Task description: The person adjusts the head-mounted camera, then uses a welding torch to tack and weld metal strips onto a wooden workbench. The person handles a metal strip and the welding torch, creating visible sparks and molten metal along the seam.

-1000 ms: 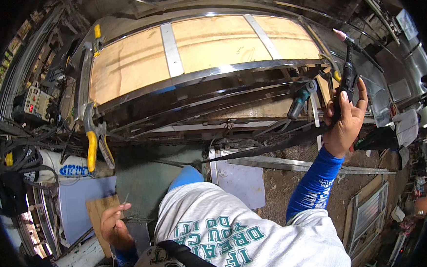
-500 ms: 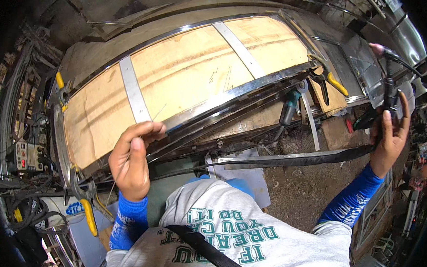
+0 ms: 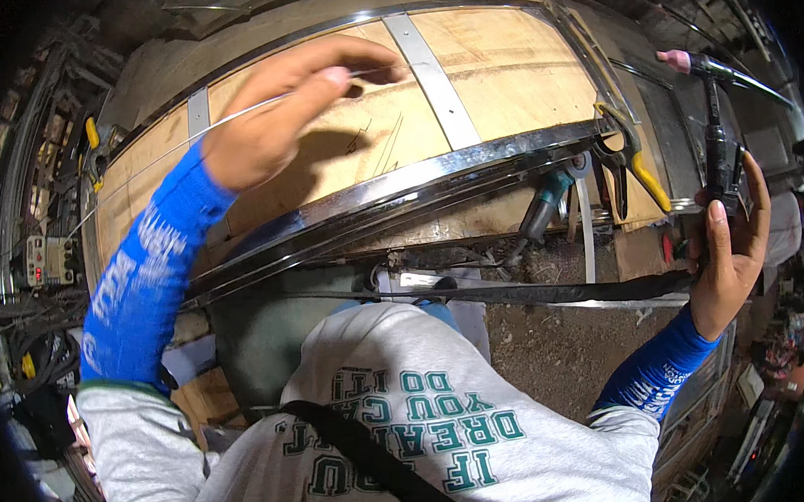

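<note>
Steel frame (image 3: 398,185) and wood panel (image 3: 511,40) lie lengthwise across my front, my left hand (image 3: 266,138) above them, thumb and fingers pinched on a thin rod (image 3: 219,125). Its long axis slants from my fingertips, just left of a metal strip (image 3: 430,84), down leftward past my blue sleeve (image 3: 150,276) (whether any tip pokes beyond my blurred fingers, I cannot tell). Most of its length thus lies on the side away from the torch (image 3: 714,131). That sits in my right hand (image 3: 732,254), thumb and fingers wrapped around it, off past the frame's right end, upper part pointing away from me, pink nozzle (image 3: 676,61) turned left. Between my hands, nearer the right, a yellow-handled clamp (image 3: 647,176) stands at the frame's corner; my left is nearer the panel.
</note>
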`<state>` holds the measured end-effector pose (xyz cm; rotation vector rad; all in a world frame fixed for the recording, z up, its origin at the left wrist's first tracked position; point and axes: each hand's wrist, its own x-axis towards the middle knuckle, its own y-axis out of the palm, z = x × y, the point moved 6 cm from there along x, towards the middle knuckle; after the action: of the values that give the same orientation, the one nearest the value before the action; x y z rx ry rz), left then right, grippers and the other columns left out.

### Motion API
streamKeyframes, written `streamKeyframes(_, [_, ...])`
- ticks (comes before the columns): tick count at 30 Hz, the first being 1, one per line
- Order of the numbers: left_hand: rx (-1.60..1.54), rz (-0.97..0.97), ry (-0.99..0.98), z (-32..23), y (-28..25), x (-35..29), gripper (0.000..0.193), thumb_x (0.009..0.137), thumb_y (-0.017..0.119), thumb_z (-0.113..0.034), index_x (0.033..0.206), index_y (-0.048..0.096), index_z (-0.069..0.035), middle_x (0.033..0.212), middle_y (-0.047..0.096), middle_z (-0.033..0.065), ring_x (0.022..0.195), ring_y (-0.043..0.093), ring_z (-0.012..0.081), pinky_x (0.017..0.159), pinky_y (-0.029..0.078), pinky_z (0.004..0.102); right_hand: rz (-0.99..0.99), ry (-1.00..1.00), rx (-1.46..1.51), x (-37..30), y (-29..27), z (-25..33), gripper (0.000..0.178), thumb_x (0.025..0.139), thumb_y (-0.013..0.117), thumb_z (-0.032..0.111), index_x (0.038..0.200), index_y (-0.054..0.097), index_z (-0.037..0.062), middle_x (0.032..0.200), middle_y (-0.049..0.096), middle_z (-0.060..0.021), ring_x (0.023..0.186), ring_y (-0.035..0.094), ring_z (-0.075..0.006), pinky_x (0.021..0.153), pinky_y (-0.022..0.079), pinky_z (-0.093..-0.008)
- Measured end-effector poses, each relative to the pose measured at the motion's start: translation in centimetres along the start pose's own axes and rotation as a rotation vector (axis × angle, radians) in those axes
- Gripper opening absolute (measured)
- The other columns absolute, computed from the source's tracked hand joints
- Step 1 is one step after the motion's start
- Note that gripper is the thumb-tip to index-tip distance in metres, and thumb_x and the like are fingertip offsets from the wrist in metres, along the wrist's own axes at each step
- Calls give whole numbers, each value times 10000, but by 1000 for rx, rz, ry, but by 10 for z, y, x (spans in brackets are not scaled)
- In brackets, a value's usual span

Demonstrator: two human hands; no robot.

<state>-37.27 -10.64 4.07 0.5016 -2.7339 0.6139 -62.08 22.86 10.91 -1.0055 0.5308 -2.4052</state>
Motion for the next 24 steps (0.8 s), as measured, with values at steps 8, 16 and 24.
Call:
streamKeyframes(8, [264,384,239,42,58,33,414,1026,403,-132,1342,596,53,1372,610,264,1388,510,412,1185,380,481,149,143,107,5,27,-27,603,988,628,74,1555,424,69,1060,684,-108,563,477,-12,453,334,-164])
streamKeyframes(16, [393,636,463,78,67,42,426,979,458,-102,1374,559,21,1393,594,238,1396,511,399,1221,338,543,124,287,93,-10,52,-35,623,976,656,96,1551,419,54,1060,682,-118,601,507,-25,459,361,-171])
streamKeyframes(24, [403,600,411,87,75,56,385,966,488,-104,1333,556,-8,1341,613,225,1391,525,344,1250,287,580,136,410,158,-11,71,-44,652,950,681,85,1547,419,60,1070,684,-129,611,525,-34,455,356,-173])
